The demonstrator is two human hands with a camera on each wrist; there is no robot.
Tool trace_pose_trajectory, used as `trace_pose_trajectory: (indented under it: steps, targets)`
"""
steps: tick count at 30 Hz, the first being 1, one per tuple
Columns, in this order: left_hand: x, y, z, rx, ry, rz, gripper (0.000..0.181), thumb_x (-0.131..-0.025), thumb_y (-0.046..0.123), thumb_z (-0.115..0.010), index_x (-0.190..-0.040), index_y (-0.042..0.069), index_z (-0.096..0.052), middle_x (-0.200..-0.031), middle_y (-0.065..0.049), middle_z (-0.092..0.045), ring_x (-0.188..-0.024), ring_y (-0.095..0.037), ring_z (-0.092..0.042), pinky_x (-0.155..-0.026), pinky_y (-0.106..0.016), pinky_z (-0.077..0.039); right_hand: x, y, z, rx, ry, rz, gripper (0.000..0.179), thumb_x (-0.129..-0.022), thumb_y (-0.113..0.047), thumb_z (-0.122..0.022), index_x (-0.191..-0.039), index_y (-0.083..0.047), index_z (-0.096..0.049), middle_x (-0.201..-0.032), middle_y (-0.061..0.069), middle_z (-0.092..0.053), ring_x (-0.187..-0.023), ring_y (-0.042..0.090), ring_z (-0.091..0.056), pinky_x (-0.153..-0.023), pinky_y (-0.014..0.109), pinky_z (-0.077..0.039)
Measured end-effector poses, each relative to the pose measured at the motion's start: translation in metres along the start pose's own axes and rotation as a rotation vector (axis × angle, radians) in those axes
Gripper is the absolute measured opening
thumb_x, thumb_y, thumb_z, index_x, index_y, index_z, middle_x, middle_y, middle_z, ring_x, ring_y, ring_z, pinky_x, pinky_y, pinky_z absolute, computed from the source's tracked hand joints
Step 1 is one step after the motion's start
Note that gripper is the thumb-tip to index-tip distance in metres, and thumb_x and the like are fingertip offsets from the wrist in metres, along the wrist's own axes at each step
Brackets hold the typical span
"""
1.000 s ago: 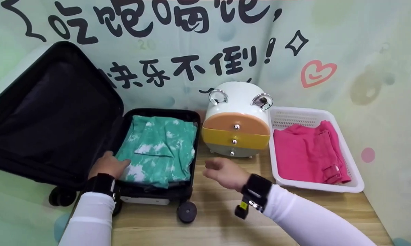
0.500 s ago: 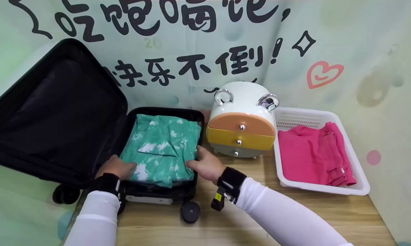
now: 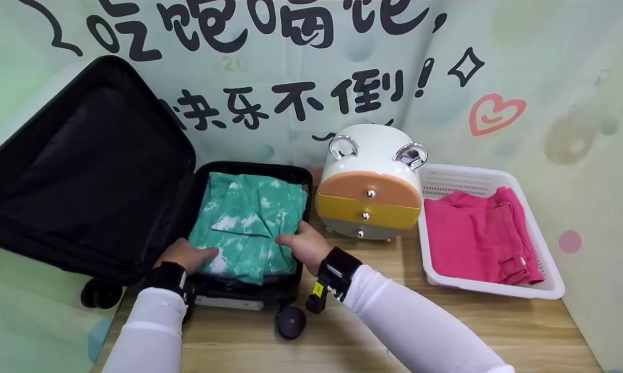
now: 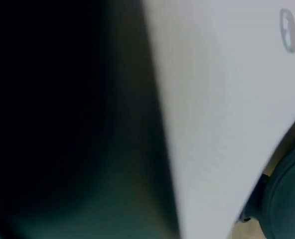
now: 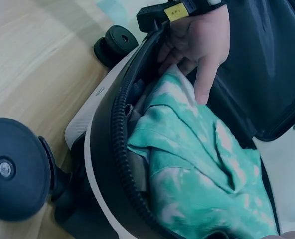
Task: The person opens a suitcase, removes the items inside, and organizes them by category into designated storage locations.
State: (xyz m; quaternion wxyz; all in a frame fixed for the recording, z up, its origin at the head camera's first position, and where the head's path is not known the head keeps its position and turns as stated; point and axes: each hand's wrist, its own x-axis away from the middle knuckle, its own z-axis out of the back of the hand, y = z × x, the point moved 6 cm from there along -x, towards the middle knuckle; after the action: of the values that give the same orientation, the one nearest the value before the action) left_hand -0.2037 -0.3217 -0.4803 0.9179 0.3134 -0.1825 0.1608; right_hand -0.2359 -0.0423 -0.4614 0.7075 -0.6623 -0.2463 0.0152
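Observation:
A folded green-and-white tie-dye garment lies in the base of an open black-lined suitcase. My left hand grips the garment's near left edge, thumb on top. In the right wrist view, this left hand has its fingers tucked down between cloth and suitcase wall. On the opposite side, my right hand holds the right edge, its thumb laid over the cloth and its other fingers mostly hidden. The left wrist view is mostly dark, with the suitcase's white shell blurred close up.
Right of the suitcase stands a white cabinet with coloured drawers and silver knobs. Beyond it, a white basket holds folded pink cloth. A suitcase wheel juts out over the wooden table. A printed cloth backdrop hangs behind.
My right hand has moved left from above the table to the garment's right edge and taken hold there. My left hand has shifted slightly right along the garment. The head view has turned a little.

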Motion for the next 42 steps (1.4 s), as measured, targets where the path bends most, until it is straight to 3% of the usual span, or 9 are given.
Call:
trace_pose_trajectory:
  steps: [7, 13, 21, 25, 28, 32, 35, 38, 42]
  targets:
    - [0.001, 0.003, 0.0, -0.006, 0.047, -0.036, 0.1, -0.095, 0.05, -0.064, -0.151, -0.021, -0.021, -0.153, -0.041, -0.03, -0.137, -0.051, -0.039, -0.111, -0.055, -0.04, -0.008, 0.005, -0.006, -0.079, 0.045, -0.093, 0.1, -0.088, -0.019, -0.072, -0.163, 0.0, -0.008, -0.169, 0.016, -0.013, -0.154, 0.028, -0.017, -0.124, 0.045, -0.019]
    - [0.002, 0.002, 0.002, 0.033, 0.096, -0.027, 0.102, -0.092, 0.049, -0.068, -0.151, -0.02, -0.022, -0.151, -0.039, -0.035, -0.133, -0.05, -0.044, -0.108, -0.055, -0.042, -0.015, 0.008, -0.005, -0.154, 0.046, -0.063, 0.094, -0.087, -0.012, -0.071, -0.16, 0.007, -0.014, -0.166, 0.021, -0.022, -0.15, 0.03, -0.026, -0.122, 0.045, -0.024]
    - [0.0, 0.011, 0.001, 0.038, 0.138, -0.049, 0.101, -0.092, 0.049, -0.068, -0.153, -0.017, -0.023, -0.152, -0.037, -0.035, -0.135, -0.05, -0.042, -0.11, -0.056, -0.04, -0.009, 0.005, -0.012, 0.023, 0.005, -0.077, 0.097, -0.088, -0.022, -0.072, -0.162, -0.001, -0.015, -0.168, 0.018, -0.017, -0.153, 0.031, -0.019, -0.124, 0.046, -0.019]
    - [0.001, 0.013, -0.003, 0.05, 0.116, -0.05, 0.104, -0.093, 0.049, -0.066, -0.155, -0.017, -0.013, -0.156, -0.039, -0.027, -0.14, -0.051, -0.036, -0.113, -0.057, -0.036, -0.006, 0.004, -0.017, 0.078, 0.062, -0.092, 0.103, -0.087, -0.024, -0.074, -0.163, -0.002, -0.009, -0.169, 0.019, -0.013, -0.153, 0.031, -0.018, -0.124, 0.045, -0.02]
    - [0.002, 0.015, -0.004, 0.089, 0.099, -0.049, 0.108, -0.094, 0.047, -0.065, -0.156, -0.015, -0.003, -0.16, -0.038, -0.019, -0.144, -0.051, -0.03, -0.116, -0.056, -0.033, -0.009, 0.006, -0.018, 0.043, 0.116, -0.118, 0.104, -0.085, -0.023, -0.074, -0.163, 0.0, -0.008, -0.168, 0.019, -0.014, -0.152, 0.031, -0.02, -0.123, 0.044, -0.021]
    - [0.003, 0.016, -0.003, 0.119, 0.108, -0.052, 0.11, -0.093, 0.046, -0.067, -0.158, -0.012, 0.001, -0.16, -0.038, -0.019, -0.144, -0.051, -0.03, -0.115, -0.057, -0.033, -0.017, 0.007, -0.013, -0.016, 0.18, -0.126, 0.096, -0.083, -0.016, -0.073, -0.159, 0.005, -0.018, -0.164, 0.019, -0.025, -0.147, 0.03, -0.029, -0.121, 0.044, -0.026]
    - [0.004, 0.016, 0.0, 0.126, 0.12, -0.055, 0.109, -0.093, 0.044, -0.067, -0.158, -0.011, 0.002, -0.159, -0.038, -0.022, -0.142, -0.051, -0.033, -0.114, -0.057, -0.035, -0.021, 0.006, -0.01, 0.013, 0.192, -0.113, 0.086, -0.082, -0.014, -0.073, -0.153, 0.01, -0.03, -0.159, 0.019, -0.035, -0.141, 0.03, -0.038, -0.118, 0.042, -0.031]
    - [0.004, 0.015, 0.002, 0.126, 0.138, -0.056, 0.109, -0.093, 0.044, -0.067, -0.158, -0.011, 0.001, -0.157, -0.039, -0.027, -0.139, -0.05, -0.037, -0.111, -0.056, -0.038, -0.022, 0.006, -0.009, 0.055, 0.178, -0.091, 0.07, -0.08, -0.011, -0.073, -0.141, 0.011, -0.045, -0.146, 0.018, -0.05, -0.128, 0.028, -0.049, -0.11, 0.04, -0.042]
    - [0.004, 0.016, 0.004, 0.135, 0.153, -0.07, 0.108, -0.092, 0.046, -0.067, -0.157, -0.013, -0.004, -0.156, -0.038, -0.029, -0.138, -0.05, -0.039, -0.111, -0.056, -0.039, -0.021, 0.006, -0.014, 0.018, 0.119, -0.07, 0.059, -0.08, -0.011, -0.076, -0.132, 0.007, -0.053, -0.129, 0.013, -0.06, -0.113, 0.024, -0.058, -0.1, 0.037, -0.05]
